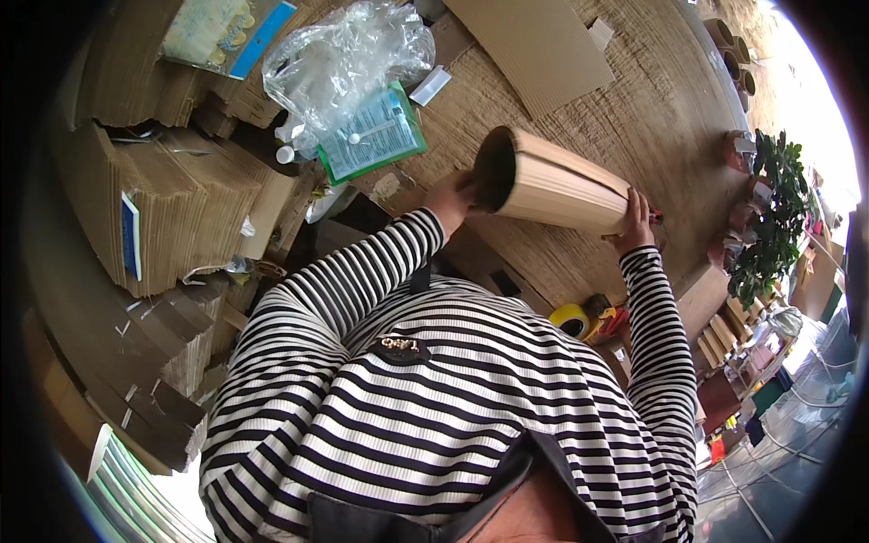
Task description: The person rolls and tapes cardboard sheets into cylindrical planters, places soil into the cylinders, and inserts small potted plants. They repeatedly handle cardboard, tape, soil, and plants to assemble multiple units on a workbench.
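A brown cardboard sheet, creased lengthwise and rolled into a tube (566, 185), lies slanted in front of me over the wooden table. A dark seam runs along its upper side, and its wide left end shows a hollow, dark inside. My left hand (450, 203) grips the near rim of that left end, its fingertips partly hidden by the tube. At the other end my right hand (633, 223) is closed round the cardboard, fingers over the top. Beside the right hand is a small red and black thing (656, 217) that I cannot make out.
Clear plastic bags (348, 68) and a green-edged packet (373, 133) lie at the back left. A flat cardboard sheet (534, 50) rests at the far side. Cardboard stacks (172, 204) stand left, a potted plant (769, 217) right, a yellow tape roll (569, 319) near my body.
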### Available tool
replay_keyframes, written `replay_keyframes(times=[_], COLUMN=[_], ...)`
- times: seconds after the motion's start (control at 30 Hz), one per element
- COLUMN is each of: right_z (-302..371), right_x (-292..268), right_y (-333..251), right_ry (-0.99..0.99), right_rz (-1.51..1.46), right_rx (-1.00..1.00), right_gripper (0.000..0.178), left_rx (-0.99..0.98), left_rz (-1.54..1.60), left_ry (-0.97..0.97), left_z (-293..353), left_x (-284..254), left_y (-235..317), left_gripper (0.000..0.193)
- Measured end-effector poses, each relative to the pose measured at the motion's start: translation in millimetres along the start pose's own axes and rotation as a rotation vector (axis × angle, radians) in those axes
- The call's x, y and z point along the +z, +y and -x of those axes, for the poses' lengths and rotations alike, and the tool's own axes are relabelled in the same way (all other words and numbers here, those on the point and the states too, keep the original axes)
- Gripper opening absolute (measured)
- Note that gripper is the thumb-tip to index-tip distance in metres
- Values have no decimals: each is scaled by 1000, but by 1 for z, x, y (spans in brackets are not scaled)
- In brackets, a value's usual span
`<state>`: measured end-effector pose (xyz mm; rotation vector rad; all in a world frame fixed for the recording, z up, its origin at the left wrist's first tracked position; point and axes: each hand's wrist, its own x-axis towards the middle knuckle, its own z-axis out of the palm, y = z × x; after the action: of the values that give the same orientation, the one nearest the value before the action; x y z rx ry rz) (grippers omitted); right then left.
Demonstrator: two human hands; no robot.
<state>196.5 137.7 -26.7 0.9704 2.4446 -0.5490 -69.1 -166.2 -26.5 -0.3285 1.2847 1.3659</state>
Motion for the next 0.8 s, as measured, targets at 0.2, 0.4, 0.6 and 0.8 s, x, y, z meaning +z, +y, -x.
replay_keyframes(times=[0.2,0.4,0.6,0.8], right_z=[-14,-8,-19,-18], right_x=[-10,-1,23,53], right_y=[-46,-38,-19,-7], right_ry=[-42,-101,-15,86], right_rz=[114,91,184,168], right_rx=[-45,42,-136,-133], right_gripper=[115,125,118,97], left_rx=[1068,1015,710,866], left_rz=[-739,-1493,-1791,-1915], left_ry=[530,-295,-256,-197], left_z=[5,-47,-85,-49], left_x=[-19,136,193,197], left_y=[9,8,-20,-12], left_gripper=[39,76,88,82])
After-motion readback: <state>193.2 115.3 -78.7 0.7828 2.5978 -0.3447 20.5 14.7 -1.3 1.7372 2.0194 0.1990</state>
